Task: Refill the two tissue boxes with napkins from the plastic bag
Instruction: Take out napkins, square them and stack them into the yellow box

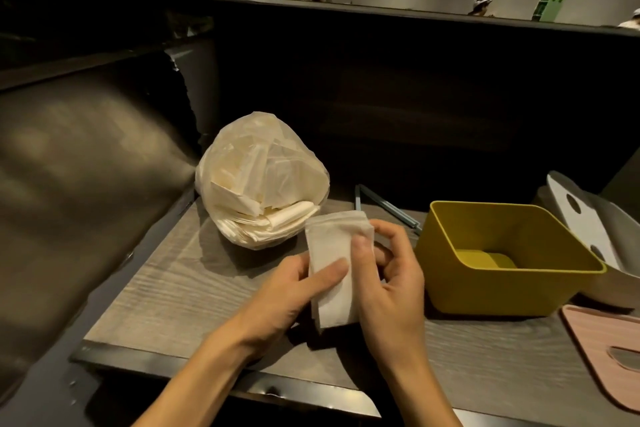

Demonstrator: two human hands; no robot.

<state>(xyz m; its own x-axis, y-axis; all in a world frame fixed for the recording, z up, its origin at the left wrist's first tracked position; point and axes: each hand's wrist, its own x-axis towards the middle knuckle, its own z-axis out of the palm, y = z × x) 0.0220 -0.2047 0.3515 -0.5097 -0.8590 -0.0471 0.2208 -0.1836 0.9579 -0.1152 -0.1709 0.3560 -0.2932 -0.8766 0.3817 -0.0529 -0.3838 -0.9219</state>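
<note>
Napkins (334, 267) sit as 1 folded stack above the tabletop (166, 288), gripped between the left hand (294, 291) and right hand (384, 284), thumbs pressing its face, probably to square the edges before loading the empty yellow tissue box (502, 288) just beside. Behind, the plastic bag (256, 184) lies open toward them.

matt wood-grain table (180, 288), crinkled translucent plastic bag (242, 163).

White napkins (334, 263) sit between both hands, with a translucent whitish plastic bag (258, 184) of cream-white napkins beyond the left hand, a mustard-yellow tissue box (502, 263) just right of the right hand, a pink ribbed lid (602, 350) further right, on a grey wood-grain table (166, 288).
</note>
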